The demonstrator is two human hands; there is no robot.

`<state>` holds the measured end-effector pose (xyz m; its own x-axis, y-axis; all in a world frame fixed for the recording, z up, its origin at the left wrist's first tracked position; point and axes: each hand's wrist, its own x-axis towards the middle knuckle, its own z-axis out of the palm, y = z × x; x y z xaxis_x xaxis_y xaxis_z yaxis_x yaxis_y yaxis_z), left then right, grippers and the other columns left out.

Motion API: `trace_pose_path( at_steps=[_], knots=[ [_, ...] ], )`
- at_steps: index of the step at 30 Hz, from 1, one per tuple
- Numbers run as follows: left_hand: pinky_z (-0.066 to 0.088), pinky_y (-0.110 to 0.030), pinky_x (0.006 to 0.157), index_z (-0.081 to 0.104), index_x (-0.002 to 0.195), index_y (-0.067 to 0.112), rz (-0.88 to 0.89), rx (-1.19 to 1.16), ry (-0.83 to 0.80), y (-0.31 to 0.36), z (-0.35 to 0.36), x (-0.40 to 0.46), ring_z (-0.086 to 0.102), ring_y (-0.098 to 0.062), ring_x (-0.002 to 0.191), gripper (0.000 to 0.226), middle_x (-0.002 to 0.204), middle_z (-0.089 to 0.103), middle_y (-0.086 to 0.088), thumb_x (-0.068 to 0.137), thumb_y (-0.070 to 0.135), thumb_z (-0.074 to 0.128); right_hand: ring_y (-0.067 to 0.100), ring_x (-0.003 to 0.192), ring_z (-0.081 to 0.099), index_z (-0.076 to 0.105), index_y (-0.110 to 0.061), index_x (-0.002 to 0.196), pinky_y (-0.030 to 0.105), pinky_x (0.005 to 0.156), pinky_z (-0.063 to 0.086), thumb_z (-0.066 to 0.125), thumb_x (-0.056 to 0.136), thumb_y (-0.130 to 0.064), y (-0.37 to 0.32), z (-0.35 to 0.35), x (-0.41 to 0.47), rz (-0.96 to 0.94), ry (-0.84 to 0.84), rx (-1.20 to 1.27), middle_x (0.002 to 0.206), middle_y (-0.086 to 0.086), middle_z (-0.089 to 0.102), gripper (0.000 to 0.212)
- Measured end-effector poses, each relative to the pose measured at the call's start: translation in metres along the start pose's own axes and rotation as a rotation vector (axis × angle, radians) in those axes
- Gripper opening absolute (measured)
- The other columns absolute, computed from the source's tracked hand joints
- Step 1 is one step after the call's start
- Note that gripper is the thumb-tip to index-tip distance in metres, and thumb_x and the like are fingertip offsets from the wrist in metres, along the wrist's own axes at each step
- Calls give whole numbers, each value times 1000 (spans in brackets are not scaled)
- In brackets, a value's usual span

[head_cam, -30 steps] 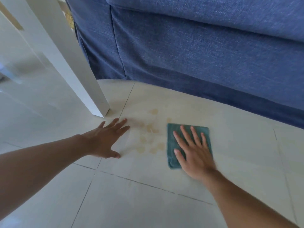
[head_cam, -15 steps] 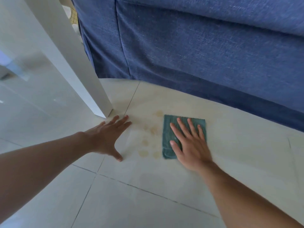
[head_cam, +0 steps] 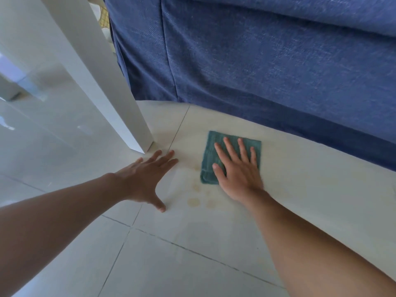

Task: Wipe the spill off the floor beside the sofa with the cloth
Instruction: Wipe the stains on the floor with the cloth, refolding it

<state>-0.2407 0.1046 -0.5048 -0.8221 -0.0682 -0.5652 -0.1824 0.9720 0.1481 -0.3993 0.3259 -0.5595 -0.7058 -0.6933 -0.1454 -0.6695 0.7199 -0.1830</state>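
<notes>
A folded teal cloth (head_cam: 211,156) lies flat on the pale tiled floor in front of the blue sofa (head_cam: 267,67). My right hand (head_cam: 237,170) presses down on the cloth with its fingers spread and pointing toward the sofa. Yellowish spill drops (head_cam: 194,202) dot the tile just below and left of the cloth. My left hand (head_cam: 147,179) rests palm down on the floor to the left of the spill, fingers apart, holding nothing.
A white table leg (head_cam: 120,108) stands on the floor just beyond my left fingertips. The sofa's skirt runs along the far side of the spill. Dark grout lines (head_cam: 182,246) cross the tiles nearer to me.
My right hand has slid the cloth up and to the left over the upper drops of the spill. My left hand has stayed planted beside the table leg.
</notes>
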Motion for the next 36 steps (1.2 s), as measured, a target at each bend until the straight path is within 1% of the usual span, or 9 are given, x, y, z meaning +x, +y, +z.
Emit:
trace_pose_path(
  at_steps=[3,10,13,17,22,24,27,31,36],
  knots=[
    [5,-50,123,-12,157,29,7,-16,-3,1,-1,-2,-18,-16,151,138,162,-25,10,60,71,78,16,156,-2,13,-44,157,47,126,0,25,96,-57,47,-12,-15,-273,-67,-35,168,-18,5,63],
    [4,-53,123,-13,157,28,11,-18,-15,3,-2,-2,-20,-17,150,137,162,-26,8,63,66,80,32,154,-14,-1,-32,159,59,121,-10,13,100,-51,-36,3,32,423,21,107,169,-4,-11,64],
    [-2,-51,122,-19,155,27,54,5,-56,-4,-4,-5,-24,-18,149,141,160,-29,8,61,69,79,30,154,-15,0,-37,159,56,122,-12,14,99,-53,-55,9,17,150,-11,44,168,-9,-11,63],
    [-3,-45,124,-22,153,24,95,57,-74,-20,-3,-11,-25,-17,148,147,160,-31,4,59,70,80,19,156,-3,11,-43,157,48,125,-3,19,96,-54,3,-4,-1,-307,-69,-24,168,-17,3,63],
    [-9,-32,116,-20,155,21,68,46,-33,-25,8,-18,-24,-13,148,147,157,-33,6,58,67,82,27,155,-12,0,-37,159,57,121,-11,14,100,-48,-32,2,21,316,6,59,169,-10,-8,62],
    [-6,-35,120,-20,155,20,55,45,-25,-24,9,-18,-24,-13,148,148,154,-35,6,58,68,82,33,153,-17,-2,-34,159,62,119,-13,14,101,-46,-73,9,19,399,5,118,169,-6,-12,62],
    [-6,-34,119,-21,154,19,55,53,-27,-26,7,-18,-24,-14,148,150,157,-32,4,57,71,80,30,154,-14,1,-37,159,58,121,-12,17,101,-50,-85,15,-13,94,-24,54,168,-9,-9,61],
    [-7,-33,117,-19,155,19,61,63,-24,-24,6,-20,-24,-16,148,147,160,-30,2,59,69,80,14,155,-7,10,-43,158,47,126,-4,26,100,-49,-8,-1,-43,-442,-106,-60,168,-20,1,60],
    [5,-45,125,-17,156,22,39,58,-33,-25,9,-23,-21,-15,150,143,161,-28,4,61,67,80,25,156,-7,2,-37,158,55,123,-5,15,100,-49,-35,10,-12,245,40,26,169,-11,-2,61]
  ],
)
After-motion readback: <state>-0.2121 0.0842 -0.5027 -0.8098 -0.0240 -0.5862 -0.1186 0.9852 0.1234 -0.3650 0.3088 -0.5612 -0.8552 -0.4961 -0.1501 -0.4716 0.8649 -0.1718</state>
